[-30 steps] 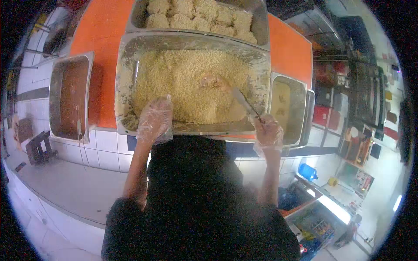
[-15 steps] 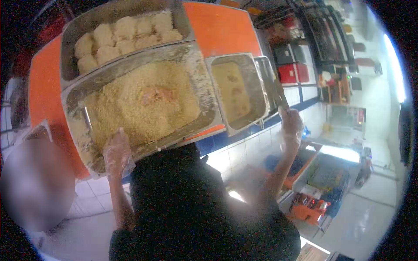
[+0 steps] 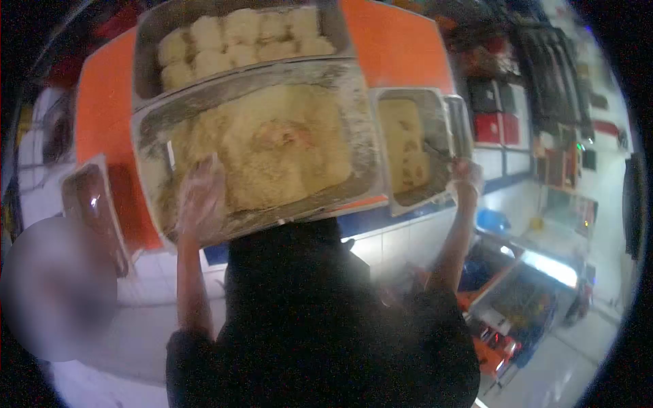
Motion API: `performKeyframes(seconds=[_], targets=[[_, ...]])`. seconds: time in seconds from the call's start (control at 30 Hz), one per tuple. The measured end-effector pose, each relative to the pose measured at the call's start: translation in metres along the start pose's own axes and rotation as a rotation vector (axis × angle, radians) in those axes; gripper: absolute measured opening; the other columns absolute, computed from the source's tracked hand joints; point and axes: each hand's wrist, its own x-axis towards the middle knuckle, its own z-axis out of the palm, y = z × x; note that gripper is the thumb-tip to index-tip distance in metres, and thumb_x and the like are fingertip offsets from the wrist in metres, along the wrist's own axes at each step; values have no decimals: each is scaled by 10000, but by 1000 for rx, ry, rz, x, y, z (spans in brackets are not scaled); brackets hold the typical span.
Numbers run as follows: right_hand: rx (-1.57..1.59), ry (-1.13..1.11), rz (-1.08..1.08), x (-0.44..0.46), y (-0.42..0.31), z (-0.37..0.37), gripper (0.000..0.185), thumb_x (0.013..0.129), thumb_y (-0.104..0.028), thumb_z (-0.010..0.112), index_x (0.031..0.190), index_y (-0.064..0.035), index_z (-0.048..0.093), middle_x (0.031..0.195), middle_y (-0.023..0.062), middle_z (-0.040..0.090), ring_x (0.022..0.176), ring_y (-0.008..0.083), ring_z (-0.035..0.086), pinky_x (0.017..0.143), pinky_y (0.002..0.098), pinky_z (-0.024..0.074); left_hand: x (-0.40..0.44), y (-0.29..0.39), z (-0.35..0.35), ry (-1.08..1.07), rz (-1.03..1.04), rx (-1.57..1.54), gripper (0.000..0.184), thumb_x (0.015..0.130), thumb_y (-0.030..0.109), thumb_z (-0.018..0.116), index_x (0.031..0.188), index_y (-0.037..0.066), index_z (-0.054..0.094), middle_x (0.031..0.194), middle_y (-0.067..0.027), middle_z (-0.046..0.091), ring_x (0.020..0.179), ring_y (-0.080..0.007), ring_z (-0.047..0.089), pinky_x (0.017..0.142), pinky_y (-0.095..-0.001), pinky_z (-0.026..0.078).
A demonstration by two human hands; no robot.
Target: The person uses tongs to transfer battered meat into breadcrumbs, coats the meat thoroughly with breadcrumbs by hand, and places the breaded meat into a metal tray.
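My left hand (image 3: 203, 197), in a clear plastic glove, reaches over the near left edge of a large metal tray (image 3: 360, 136) of pale crumbs (image 3: 238, 143), fingers extended. A pinkish piece (image 3: 289, 134) lies partly covered in the crumbs. At the right, my right hand (image 3: 466, 178), also gloved, is closed on the metal tongs (image 3: 439, 154), which reach over a smaller metal pan (image 3: 439, 115). That pan holds yellowish liquid (image 3: 401, 129) with several pieces in it.
Behind the large tray, another metal tray (image 3: 146, 68) holds several crumb-coated pieces (image 3: 241, 27) in rows. An orange surface (image 3: 401, 47) lies around the trays. A reddish-brown pan (image 3: 92, 197) stands at the left. A blurred round patch covers the lower left.
My right hand and the tongs have moved right, away from the pinkish piece to the smaller pan. The view has turned and shifted. My left hand remains at the large tray.
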Motion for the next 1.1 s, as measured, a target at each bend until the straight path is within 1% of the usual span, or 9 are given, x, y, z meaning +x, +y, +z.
performKeyframes(seconds=[0.17,0.27,0.47,0.53,0.6,0.7,0.8,0.87,1.1], targets=[[-227,242,-606,-41,-119,22,363,768,-207,598,1108,-86,569,1043,180,591,962,321,588,809,413,484,94,28,15,304,-91,1236,369,924,343,509,1099,28,590,1032,-101,604,975,-180,548,810,-310,456],[534,105,-876,-38,-221,70,178,821,-103,509,951,-1,576,977,235,592,946,366,575,852,429,465,132,-7,24,451,-147,872,362,932,340,492,1103,37,590,1049,-93,601,955,-181,545,798,-310,452],[-500,1050,-1206,23,-304,191,429,808,-163,558,1218,-43,514,1082,182,581,991,361,571,859,419,463,162,-91,31,540,13,708,340,929,252,470,1169,32,567,1123,-88,598,991,-207,554,876,-332,436],[-167,-303,-918,-3,-327,114,635,748,-241,614,1326,-56,429,1224,171,519,1128,352,501,978,441,387,151,-88,40,166,-103,1101,341,924,211,456,1189,21,555,1151,-107,595,1019,-229,555,903,-349,429],[-33,-253,-1103,29,-290,193,663,711,-252,634,1315,-58,438,1271,184,481,1195,340,443,1026,456,327,141,-79,38,-110,-149,1236,346,919,170,441,1208,11,544,1179,-127,592,1046,-251,557,929,-366,421],[191,88,-1260,-7,-228,174,678,661,-235,663,1288,-74,465,1381,171,391,1328,310,303,1115,445,199,123,-80,5,-35,-199,327,369,920,131,407,1244,-8,513,1205,-163,582,1062,-285,559,974,-393,403],[9,240,-1219,-64,-174,146,650,675,-204,662,1282,-74,470,1390,150,397,1329,290,309,1109,417,215,72,-3,66,-167,1060,1614,386,930,124,389,1290,6,467,1183,-142,588,1060,-267,557,944,-360,437],[-60,23,-1249,-84,-162,157,631,694,-188,656,1283,-68,468,1380,145,412,1309,279,338,1091,403,247,48,20,91,-415,-540,2149,384,943,143,406,1309,35,444,1189,-102,572,1066,-225,535,884,-323,455],[40,-529,-1267,-111,-201,143,562,760,-134,634,1287,-47,461,1348,129,463,1238,239,438,1028,356,361,20,-18,131,-261,-479,1635,340,911,223,487,1195,39,517,1106,-88,601,968,-231,568,813,-340,474]])
